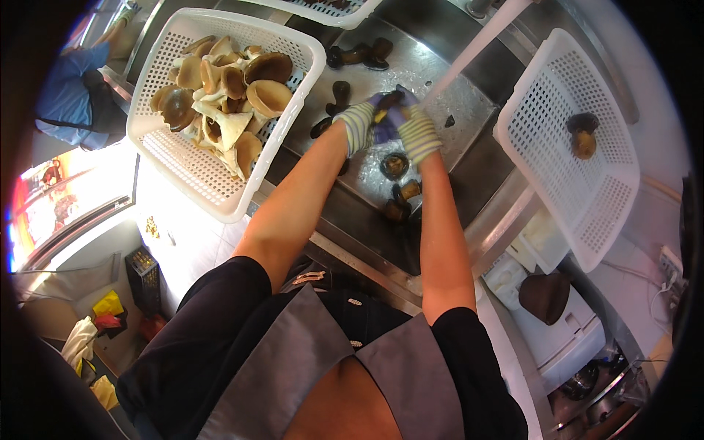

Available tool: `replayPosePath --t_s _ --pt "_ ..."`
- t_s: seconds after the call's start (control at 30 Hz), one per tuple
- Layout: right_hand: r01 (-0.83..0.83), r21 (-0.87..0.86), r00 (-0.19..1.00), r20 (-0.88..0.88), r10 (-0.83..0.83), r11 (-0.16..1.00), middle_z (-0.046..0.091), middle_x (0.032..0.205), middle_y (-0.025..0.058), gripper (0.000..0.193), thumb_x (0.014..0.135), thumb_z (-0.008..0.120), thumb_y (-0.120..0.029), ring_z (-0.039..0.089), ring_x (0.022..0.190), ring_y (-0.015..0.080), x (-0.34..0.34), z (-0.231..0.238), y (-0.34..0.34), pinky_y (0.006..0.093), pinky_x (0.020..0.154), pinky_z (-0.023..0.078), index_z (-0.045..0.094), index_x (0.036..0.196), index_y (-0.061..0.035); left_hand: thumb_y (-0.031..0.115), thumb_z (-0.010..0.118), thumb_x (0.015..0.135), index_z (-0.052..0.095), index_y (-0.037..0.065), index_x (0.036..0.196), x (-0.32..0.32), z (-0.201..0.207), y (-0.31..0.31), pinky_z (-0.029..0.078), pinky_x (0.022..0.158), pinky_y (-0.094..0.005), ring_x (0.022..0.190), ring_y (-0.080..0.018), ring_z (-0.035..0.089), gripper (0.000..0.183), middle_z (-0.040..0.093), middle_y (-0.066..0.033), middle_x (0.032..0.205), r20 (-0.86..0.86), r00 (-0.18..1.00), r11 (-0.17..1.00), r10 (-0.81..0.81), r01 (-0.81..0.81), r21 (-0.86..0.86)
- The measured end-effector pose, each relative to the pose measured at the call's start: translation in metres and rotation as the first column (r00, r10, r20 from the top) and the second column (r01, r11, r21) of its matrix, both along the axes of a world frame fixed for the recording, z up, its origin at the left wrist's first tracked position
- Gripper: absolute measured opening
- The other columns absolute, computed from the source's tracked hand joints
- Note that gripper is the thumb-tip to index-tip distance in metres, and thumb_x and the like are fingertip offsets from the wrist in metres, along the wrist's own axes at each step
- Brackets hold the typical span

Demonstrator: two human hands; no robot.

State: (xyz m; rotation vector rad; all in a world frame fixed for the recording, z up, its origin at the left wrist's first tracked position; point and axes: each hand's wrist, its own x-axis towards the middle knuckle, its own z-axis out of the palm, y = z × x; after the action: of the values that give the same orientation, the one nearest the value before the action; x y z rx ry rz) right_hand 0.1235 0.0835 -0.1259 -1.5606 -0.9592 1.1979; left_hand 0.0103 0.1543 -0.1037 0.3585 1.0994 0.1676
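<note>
Your gloved left hand (359,125) and right hand (416,132) both close their fingers on one dark shellfish (387,103) over the steel sink (440,95). Long axis unclear, mostly covered. Loose dark shellfish (396,166) lie just below. Shell-filled white basket (220,198) sits left, near-empty basket (587,220) right.

The small dark thing (389,99) between the gloved left hand (361,125) and right hand (414,130) is mostly covered by their fingers (385,126), its kind unclear; the upper white basket (323,9) is cut off by the top edge; the person (73,88) at far left is blurred, partly cropped.
</note>
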Motion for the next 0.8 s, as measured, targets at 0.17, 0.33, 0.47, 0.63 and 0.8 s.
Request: replayPosePath --t_s 0.17,0.33,0.47,0.63,0.8 --pt "0.162 -0.368 0.986 0.013 -0.169 0.916 0.056 0.091 0.0154 0.044 0.084 0.046 -0.033 0.053 0.081 0.0202 -0.003 -0.026 0.02 0.0311 0.07 0.044 0.047 0.108 0.0033 0.056 0.046 0.079 0.054 0.012 0.102 -0.005 -0.01 -0.006 0.05 0.061 -0.0305 0.074 -0.0163 0.056 0.051 0.058 -0.006 0.087 -0.004 0.999 0.986 -0.05 0.05 0.16" --pt "0.191 0.059 0.973 -0.144 -0.181 0.98 0.056 0.094 0.012 0.032 0.084 0.048 -0.022 0.052 0.081 0.0164 -0.025 -0.019 -0.01 0.0263 0.069 0.044 0.05 0.105 0.0017 0.045 0.049 0.082 0.054 0.007 0.098 0.003 -0.027 -0.011 0.047 0.058 -0.026 0.068 -0.0162 0.053 0.042 0.056 -0.0063 0.084 0.097 0.995 0.936 -0.006 -0.029 0.351" --pt "0.206 -0.028 0.976 0.07 -0.204 0.978 0.057 0.076 0.0084 0.03 0.081 0.055 -0.024 0.053 0.069 0.0187 -0.021 -0.011 -0.001 0.0301 0.064 0.045 0.05 0.097 0.0005 0.055 0.051 0.077 0.057 0.009 0.097 0.004 -0.033 -0.011 0.048 0.065 -0.0273 0.073 -0.0142 0.055 0.05 0.057 -0.0034 0.086 0.175 0.967 0.967 0.184 -0.21 0.145" --pt "0.304 -0.567 0.456 -0.619 -0.639 0.766 0.055 0.078 0.001 0.034 0.085 0.046 -0.04 0.05 0.062 0.0102 -0.023 0.004 0.019 0.0204 0.048 0.043 0.053 0.097 -0.0091 0.038 0.061 0.077 0.042 0.008 0.12 -0.01 -0.03 -0.022 0.045 0.078 -0.0264 0.088 -0.0143 0.052 0.056 0.054 -0.0039 0.103 0.141 0.981 0.797 -0.131 0.02 0.603" --pt "0.192 0.093 0.907 0.362 -0.213 0.977 0.055 0.073 0.0059 0.034 0.087 0.039 -0.034 0.053 0.063 0.0169 -0.029 0.043 -0.006 0.0268 0.05 0.045 0.055 0.095 -0.0046 0.018 0.065 0.075 0.049 0.006 0.112 -0.008 -0.029 -0.026 0.043 0.084 -0.0267 0.094 -0.0147 0.052 0.042 0.056 -0.0047 0.101 0.385 0.921 0.962 0.055 -0.152 0.227"
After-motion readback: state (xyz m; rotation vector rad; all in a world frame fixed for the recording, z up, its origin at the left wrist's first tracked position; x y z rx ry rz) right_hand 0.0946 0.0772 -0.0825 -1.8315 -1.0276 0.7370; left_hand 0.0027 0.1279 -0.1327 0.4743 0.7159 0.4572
